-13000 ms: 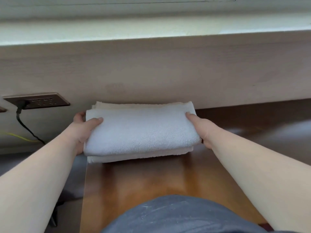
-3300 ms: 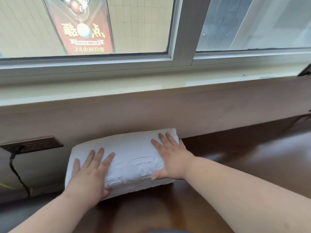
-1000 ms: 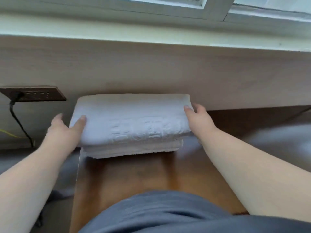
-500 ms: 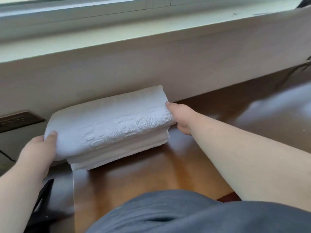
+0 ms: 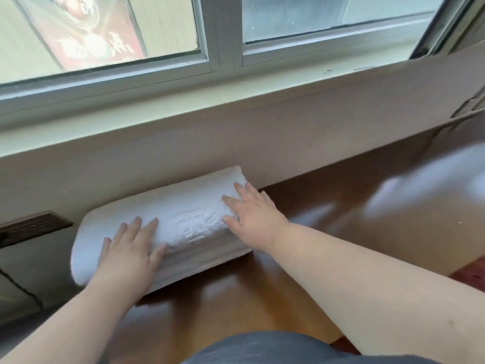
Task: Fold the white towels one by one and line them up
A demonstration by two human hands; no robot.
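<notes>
White folded towels (image 5: 189,214) on table (image 5: 328,219) | left grip (image 5: 128,254), right grip (image 5: 256,216): flat, pressing

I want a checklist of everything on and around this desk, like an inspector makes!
Surface: brown wooden desk, shiny, against the wall.
Job's things: folded white towel stack, embossed lettering on top, by the wall panel.
Clutter: blurred white shape at right, cannot tell what.
Hands: left hand and right hand press flat on the towels.
Cables: black cord below the socket plate.
Surroundings: window, pale sill.
</notes>
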